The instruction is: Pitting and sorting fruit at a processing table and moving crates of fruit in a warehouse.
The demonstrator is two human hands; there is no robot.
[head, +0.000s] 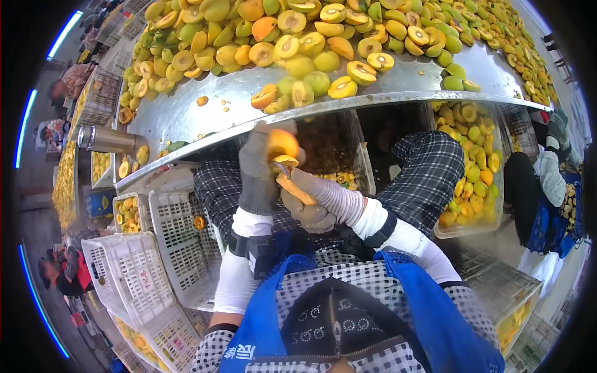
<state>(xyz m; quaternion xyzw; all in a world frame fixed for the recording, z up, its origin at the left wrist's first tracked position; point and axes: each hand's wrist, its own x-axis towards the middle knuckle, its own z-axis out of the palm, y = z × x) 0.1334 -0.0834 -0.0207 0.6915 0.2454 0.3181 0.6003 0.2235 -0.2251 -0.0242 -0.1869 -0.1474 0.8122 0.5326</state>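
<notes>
My left hand point(261, 168), in a grey knit glove, grips an orange-yellow halved fruit point(282, 143) just below the edge of a metal table point(200, 116). My right hand point(317, 200), gloved as well, is closed around the wooden handle of a small tool point(295, 188). The tool's curved metal end touches the cut side of the fruit; its exact shape is partly hidden. Beyond the hands, halved yellow and green fruits with pits point(284, 46) lie heaped on the table. Beneath the hands a crate point(364, 158) holds dark bits and small yellow pieces.
A crate of fruit pieces point(473, 186) stands at right, beside a co-worker's sleeve point(552, 177). White plastic crates point(140, 279) are stacked at left. A metal flask point(112, 140) lies at the table's left end. Other people sit at far left.
</notes>
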